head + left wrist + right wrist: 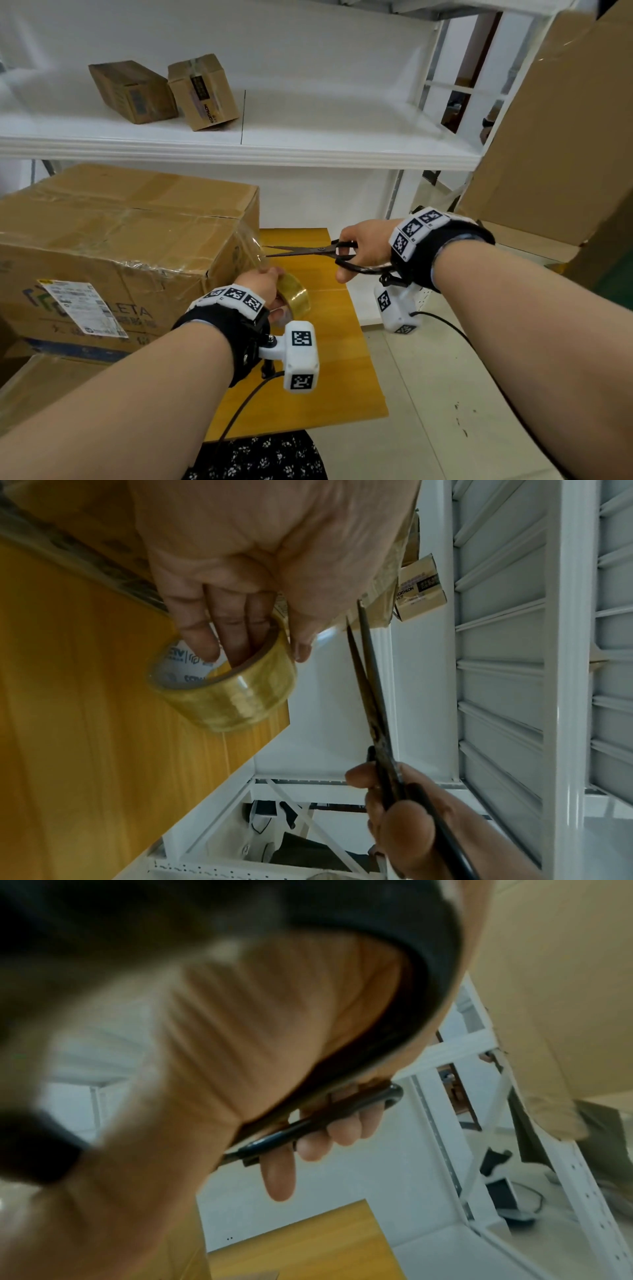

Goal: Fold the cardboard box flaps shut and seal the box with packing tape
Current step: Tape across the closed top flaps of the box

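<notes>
L hand (262, 286) gripping tape roll (294, 294), R hand (363, 245) scissors (308, 251)

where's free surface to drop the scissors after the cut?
Bare yellow tabletop right of the left hand and tape roll, running to the table's right and near edges. White shelf right of the two small boxes is bare too. Crowded: the table's left, filled by the big cardboard box.

Head view bright, even, edges bowed; left wrist dim; right wrist heavily blurred.
</notes>
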Available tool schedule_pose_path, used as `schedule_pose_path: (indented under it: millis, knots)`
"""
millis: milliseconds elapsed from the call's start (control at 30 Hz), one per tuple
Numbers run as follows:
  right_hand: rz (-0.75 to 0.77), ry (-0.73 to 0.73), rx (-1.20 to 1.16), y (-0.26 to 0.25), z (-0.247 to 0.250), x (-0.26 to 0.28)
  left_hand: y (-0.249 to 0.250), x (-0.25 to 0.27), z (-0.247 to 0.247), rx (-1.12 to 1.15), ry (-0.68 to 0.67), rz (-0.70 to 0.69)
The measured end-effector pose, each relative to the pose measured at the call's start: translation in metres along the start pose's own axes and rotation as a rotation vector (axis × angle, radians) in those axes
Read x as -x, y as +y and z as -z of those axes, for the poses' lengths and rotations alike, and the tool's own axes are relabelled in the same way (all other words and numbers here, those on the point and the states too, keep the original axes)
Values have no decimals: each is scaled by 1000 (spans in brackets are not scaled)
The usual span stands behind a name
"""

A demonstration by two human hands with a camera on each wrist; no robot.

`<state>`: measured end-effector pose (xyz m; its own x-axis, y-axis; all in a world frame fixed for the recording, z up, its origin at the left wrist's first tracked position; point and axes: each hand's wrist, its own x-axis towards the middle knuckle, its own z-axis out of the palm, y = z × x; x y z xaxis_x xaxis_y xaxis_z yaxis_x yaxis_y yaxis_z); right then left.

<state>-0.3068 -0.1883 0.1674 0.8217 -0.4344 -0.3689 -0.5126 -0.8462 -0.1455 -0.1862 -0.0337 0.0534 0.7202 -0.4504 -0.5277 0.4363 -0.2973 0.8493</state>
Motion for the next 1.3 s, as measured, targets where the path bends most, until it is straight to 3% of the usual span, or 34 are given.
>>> schedule_pose_path:
  millis: [133,267,933,1300]
  knots:
    - [18,29,96,-3,10,-8,-6,-20,7,-93,45,-14]
    - [18,19,163,-3,14,-19,-1,-8,8,-67,-3,-18]
    - [123,38,176,-5,19,-43,0,2,5,-75,-73,-57]
    - [105,17,260,2,9,-42,2,9,-4,-59,-83,79]
